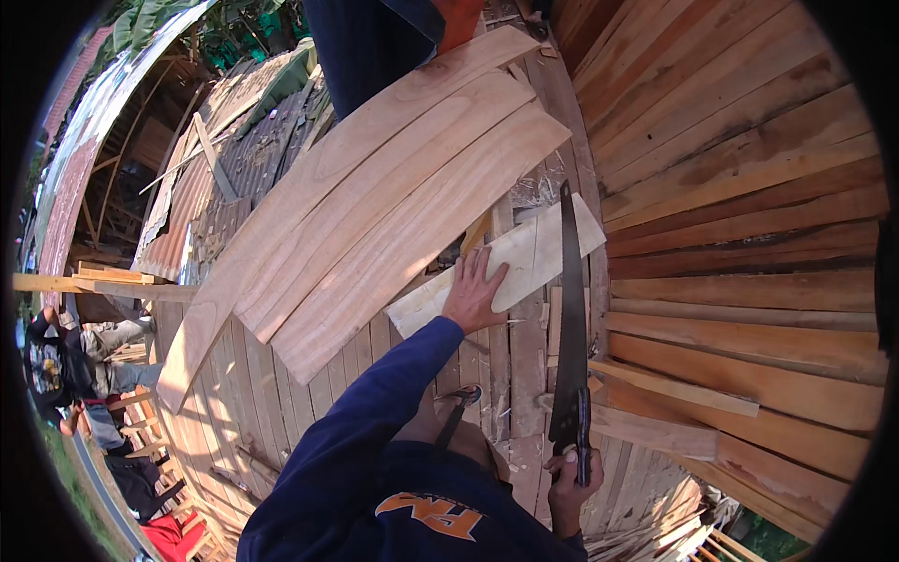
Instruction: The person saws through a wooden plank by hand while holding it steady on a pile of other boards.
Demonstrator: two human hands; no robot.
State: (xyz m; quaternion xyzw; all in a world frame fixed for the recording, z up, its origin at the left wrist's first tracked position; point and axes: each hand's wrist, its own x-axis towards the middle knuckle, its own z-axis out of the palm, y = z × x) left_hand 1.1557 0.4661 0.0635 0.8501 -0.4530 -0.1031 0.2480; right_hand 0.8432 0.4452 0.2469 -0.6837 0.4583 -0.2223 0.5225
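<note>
Daylight is bright, with edges bowed by fisheye.

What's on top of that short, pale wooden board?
A bare left hand rests there. A long, dark metal saw blade overlaps the board; contact is unclear. What's beneath both is hidden.

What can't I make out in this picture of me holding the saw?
All in the head view:
- Pale board: the patch under the left hand, covered by it.
- Saw: part of its handle, hidden by the right hand; single teeth, too small.
- Dark blue clothing: its wearer, cut off by the upper edge.
</note>
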